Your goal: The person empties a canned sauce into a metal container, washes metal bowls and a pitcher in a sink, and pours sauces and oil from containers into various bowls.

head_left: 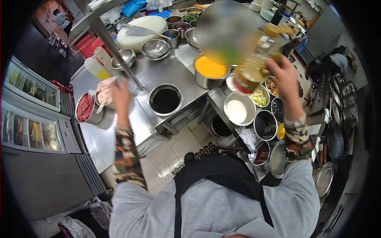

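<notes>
My right hand (285, 77) is closed round a clear oil bottle (252, 71) with a red label and yellowish liquid inside. The bottle is slanted and blurred, held above metal pots of ingredients. On the left, my left hand (121, 95) grips the right side of a metal bowl of pale pink minced meat (105, 91); its fingers are partly blurred. Touching that bowl is another metal bowl of redder meat (85, 108). A pot of dark liquid (165, 99) sits between my hands, and a pot of orange liquid (210, 66) stands nearer the bottle.
A metal post (119, 51) rises from the steel counter (119, 137). Stacked metal bowls (155, 48) and a squeeze bottle of yellow liquid (96, 68) stand behind. Right of centre are pots of white liquid (237, 111) and chopped ingredients (260, 97). A fridge (33, 131) lines the left.
</notes>
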`<state>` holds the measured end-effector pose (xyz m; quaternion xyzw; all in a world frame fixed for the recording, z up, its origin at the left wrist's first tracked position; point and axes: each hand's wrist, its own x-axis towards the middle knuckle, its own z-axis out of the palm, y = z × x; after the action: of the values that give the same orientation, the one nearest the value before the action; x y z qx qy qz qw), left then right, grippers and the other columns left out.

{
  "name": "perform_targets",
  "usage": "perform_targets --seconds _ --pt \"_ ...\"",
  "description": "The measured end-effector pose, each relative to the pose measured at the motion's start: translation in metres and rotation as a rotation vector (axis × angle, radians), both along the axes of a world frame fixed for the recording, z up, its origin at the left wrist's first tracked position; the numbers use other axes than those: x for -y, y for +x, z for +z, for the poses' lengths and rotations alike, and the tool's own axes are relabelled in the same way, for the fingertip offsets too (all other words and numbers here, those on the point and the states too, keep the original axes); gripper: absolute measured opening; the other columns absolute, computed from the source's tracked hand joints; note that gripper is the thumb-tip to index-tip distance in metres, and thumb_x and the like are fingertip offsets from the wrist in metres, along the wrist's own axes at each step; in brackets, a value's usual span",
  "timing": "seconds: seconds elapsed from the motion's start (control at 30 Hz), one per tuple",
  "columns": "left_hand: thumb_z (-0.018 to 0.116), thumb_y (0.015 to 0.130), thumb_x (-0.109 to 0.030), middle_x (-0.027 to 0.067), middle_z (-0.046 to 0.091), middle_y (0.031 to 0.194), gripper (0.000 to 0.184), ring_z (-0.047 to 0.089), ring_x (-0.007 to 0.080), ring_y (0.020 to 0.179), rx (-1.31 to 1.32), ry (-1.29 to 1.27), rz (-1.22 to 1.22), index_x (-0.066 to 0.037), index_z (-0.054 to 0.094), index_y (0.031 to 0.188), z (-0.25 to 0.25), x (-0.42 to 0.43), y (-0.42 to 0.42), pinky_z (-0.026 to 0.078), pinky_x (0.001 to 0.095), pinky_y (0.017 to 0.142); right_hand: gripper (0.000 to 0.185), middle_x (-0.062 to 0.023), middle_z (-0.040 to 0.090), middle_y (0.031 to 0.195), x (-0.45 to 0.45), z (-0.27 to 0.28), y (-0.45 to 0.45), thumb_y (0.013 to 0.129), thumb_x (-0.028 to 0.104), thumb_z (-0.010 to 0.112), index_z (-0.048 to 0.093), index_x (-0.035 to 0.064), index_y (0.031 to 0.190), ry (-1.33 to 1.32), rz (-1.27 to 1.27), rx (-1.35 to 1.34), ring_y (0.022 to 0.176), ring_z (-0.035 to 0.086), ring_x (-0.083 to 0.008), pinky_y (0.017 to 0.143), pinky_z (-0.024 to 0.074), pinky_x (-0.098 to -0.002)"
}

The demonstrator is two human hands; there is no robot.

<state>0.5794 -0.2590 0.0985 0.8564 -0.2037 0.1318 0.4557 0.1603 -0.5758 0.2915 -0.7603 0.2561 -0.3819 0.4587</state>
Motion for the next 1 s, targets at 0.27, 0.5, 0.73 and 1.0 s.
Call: perform_targets --seconds 0.27,0.5,0.73,1.0 --pt "0.050 0.094 -0.031 0.0113 0.054 0.064 0.042 0.054 0.0197 0.058 -0.684 -0.228 -0.107 0.005 0.054 0.074 -0.105 0.013 -0.142 0.046 0.0335 0.054 0.031 -0.0167 0.068 0.087 -0.053 -0.090 0.226 0.078 0.024 0.071 0.065 -0.0019 0.095 -0.176 0.150 -0.124 0.079 0.065 -0.0246 0.072 0.0510 -0.0348" --pt "0.057 0.086 -0.016 0.0146 0.056 0.073 0.020 0.054 0.0267 0.067 -0.658 -0.215 -0.123 0.003 0.056 0.082 -0.127 0.010 -0.138 0.045 0.0453 0.067 0.045 -0.0209 0.066 0.097 -0.057 -0.190 0.282 0.075 0.030 0.072 0.061 0.0014 0.108 -0.002 0.064 -0.057 0.090 0.065 -0.0342 0.079 0.0505 -0.0397" --pt "0.072 0.070 -0.010 0.0137 0.061 0.087 0.041 0.060 0.0291 0.086 0.112 0.599 -0.504 0.002 0.059 0.107 -0.134 -0.027 -0.114 0.050 0.0395 0.076 0.032 -0.0233 0.059 0.091 -0.108 -0.130 0.159 0.070 0.018 0.065 0.058 -0.0030 0.095 -0.324 0.039 0.126 0.086 0.059 -0.0369 0.078 0.0472 -0.0425" --pt "0.049 0.094 -0.014 0.0145 0.061 0.090 0.021 0.061 0.0210 0.080 -0.951 -0.369 -0.538 0.007 0.054 0.093 -0.010 0.009 -0.178 0.056 0.0358 0.073 0.028 -0.0103 0.066 0.093 -0.100 -0.154 -0.123 0.085 0.015 0.063 0.059 -0.0001 0.108 0.335 -0.397 0.024 0.078 0.065 -0.0170 0.070 0.0536 -0.0323"
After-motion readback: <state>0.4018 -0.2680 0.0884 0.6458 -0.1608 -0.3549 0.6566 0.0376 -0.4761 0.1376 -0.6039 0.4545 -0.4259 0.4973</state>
